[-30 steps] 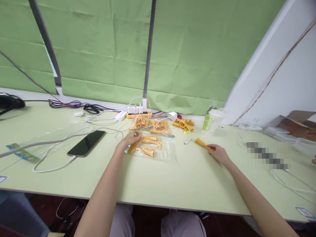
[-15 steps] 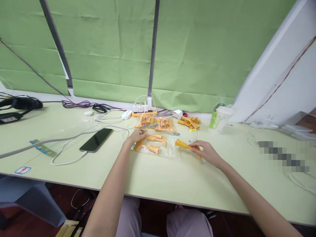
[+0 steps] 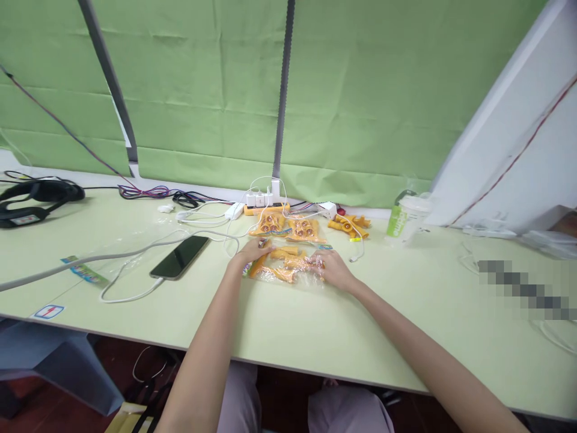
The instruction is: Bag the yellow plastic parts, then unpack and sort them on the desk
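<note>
Pale green matte desk (image 3: 315,325), creased green backdrop (image 3: 360,90). Glossy clear bag (image 3: 303,279) of orange plastic parts (image 3: 278,273) sits mid-desk. Left hand (image 3: 252,252) pinches its edge. Right hand (image 3: 331,269) is at its mouth, grip unclear.

A clear plastic bag (image 3: 293,280) lies flat on the table (image 3: 315,337), about in the middle of it, well away from the corners and some way in from the near edge. The bag is thin and wrinkled, and it shines a little. Inside it are several orange plastic pieces (image 3: 283,274), long and narrow, lying on their sides close together. At the bag's left end there is a coloured printed strip (image 3: 246,271).
</note>
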The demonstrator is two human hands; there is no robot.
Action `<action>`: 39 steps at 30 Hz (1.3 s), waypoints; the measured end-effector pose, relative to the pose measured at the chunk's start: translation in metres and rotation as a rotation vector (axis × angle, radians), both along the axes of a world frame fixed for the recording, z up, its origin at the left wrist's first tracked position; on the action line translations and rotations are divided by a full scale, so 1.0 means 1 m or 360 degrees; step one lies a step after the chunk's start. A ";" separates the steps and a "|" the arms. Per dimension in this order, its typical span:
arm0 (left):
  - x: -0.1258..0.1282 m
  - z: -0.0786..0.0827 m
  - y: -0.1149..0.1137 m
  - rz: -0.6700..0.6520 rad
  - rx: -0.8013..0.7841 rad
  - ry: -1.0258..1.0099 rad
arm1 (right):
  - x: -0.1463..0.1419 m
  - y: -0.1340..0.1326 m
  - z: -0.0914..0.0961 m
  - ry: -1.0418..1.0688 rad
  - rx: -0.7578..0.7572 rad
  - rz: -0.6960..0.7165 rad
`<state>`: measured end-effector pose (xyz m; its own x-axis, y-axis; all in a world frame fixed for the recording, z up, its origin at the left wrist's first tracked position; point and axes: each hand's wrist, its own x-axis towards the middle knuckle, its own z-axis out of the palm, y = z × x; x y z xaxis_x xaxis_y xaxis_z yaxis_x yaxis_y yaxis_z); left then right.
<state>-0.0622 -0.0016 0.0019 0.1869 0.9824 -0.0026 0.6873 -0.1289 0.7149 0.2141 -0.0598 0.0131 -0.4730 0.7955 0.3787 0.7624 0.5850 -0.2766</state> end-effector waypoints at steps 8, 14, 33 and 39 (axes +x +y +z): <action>0.000 -0.005 0.003 -0.0035 0.0006 -0.0034 | -0.028 -0.003 -0.008 0.0380 -0.0153 0.0218; 0.000 -0.002 0.001 -0.0047 -0.0027 -0.0020 | 0.001 -0.008 -0.006 0.0661 -0.0186 -0.0132; -0.001 0.000 -0.002 -0.0068 -0.0027 -0.0070 | 0.001 -0.002 -0.010 0.0382 -0.1140 -0.0277; -0.001 0.001 -0.002 -0.0048 -0.0019 -0.0055 | -0.015 -0.003 0.003 0.0415 -0.1277 -0.0436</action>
<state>-0.0630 -0.0038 0.0029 0.2166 0.9762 -0.0073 0.6583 -0.1405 0.7396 0.1991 -0.0630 0.0158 -0.2038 0.9403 -0.2725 0.7027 -0.0533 -0.7095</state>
